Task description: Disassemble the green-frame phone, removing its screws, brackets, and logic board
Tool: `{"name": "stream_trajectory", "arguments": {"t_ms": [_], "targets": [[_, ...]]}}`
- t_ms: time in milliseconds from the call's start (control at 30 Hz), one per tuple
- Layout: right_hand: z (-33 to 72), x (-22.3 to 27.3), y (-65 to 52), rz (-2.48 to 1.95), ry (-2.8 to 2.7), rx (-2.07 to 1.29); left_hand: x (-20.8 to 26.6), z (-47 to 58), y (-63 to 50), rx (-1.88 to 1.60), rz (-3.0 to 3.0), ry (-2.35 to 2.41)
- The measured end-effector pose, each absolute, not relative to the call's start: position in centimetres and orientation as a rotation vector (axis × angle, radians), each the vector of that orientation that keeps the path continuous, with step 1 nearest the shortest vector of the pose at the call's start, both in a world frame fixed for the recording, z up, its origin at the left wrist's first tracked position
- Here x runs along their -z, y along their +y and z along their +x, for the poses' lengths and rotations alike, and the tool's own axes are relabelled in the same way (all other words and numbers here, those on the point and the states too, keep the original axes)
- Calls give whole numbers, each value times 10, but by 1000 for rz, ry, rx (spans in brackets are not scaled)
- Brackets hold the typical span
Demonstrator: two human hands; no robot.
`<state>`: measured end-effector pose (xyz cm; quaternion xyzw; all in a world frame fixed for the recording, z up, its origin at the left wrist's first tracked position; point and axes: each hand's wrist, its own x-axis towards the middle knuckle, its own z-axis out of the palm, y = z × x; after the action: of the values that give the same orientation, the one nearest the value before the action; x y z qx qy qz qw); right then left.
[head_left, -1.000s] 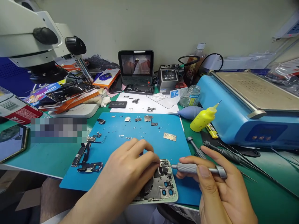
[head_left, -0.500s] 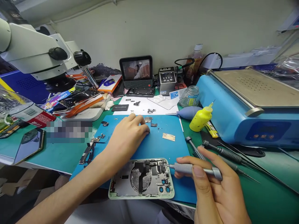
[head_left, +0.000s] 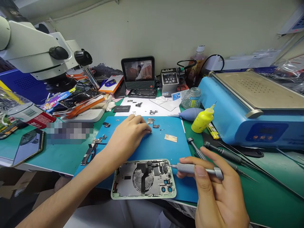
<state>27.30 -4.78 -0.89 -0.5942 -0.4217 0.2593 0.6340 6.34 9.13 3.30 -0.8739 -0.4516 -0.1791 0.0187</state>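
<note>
A grey precision screwdriver (head_left: 187,168) lies across the fingers of my right hand (head_left: 218,186), gripped between thumb and fingers. Its thin tip reaches the upper right corner of an opened phone housing (head_left: 123,186), which has a pale green frame and a round silvery patch inside. My left hand (head_left: 129,133) is over the blue mat (head_left: 152,148) beyond the housing, fingers curled and pressed together at the tips. Whatever they hold, if anything, is hidden. Just past those fingertips are a small metal part (head_left: 150,121) and a dark part (head_left: 156,126). Right of them lies a gold-coloured plate (head_left: 170,138).
Phone circuit parts (head_left: 89,153) lie at the mat's left. Several tools, including tweezers (head_left: 256,169), rest at the right beside a yellow bottle (head_left: 201,121) and a blue heating plate machine (head_left: 237,126). A microscope (head_left: 35,53) overhangs the left; a screen (head_left: 138,70) stands behind.
The whole view has shifted slightly. Both hands keep nearly the same pose, with the screwdriver tip still at the housing's upper right corner.
</note>
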Motion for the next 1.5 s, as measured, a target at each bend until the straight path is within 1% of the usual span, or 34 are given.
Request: {"name": "stream_trajectory", "arguments": {"t_ms": [200,500,667,867,967,1133,1200,1333,1500], "targets": [[270,8,-46,-1381,-938,-576,-36,57,90,565,-2718,-1425],[269,6,-46,-1386,-903,-592,-26,65,92,527,-2696,-1449],[270,7,-47,-1375,-938,-585,-28,63,96,585,-2712,-1457],[270,5,-45,-1339,-875,-623,-44,53,76,736,-2682,-1482],[269,1,-44,-1309,-826,-658,-46,42,46,767,-2772,-1390],[270,-5,-49,-1274,-695,-645,-34,17,3,714,-3007,-1053],[274,-9,-50,-1328,-746,-621,-27,12,-4,736,-3039,-984],[291,-15,-51,-1451,-1070,-520,-19,10,-5,802,-3089,-992],[305,-23,-61,-1509,-1470,-713,-15,12,-4,836,-3113,-967]]}}
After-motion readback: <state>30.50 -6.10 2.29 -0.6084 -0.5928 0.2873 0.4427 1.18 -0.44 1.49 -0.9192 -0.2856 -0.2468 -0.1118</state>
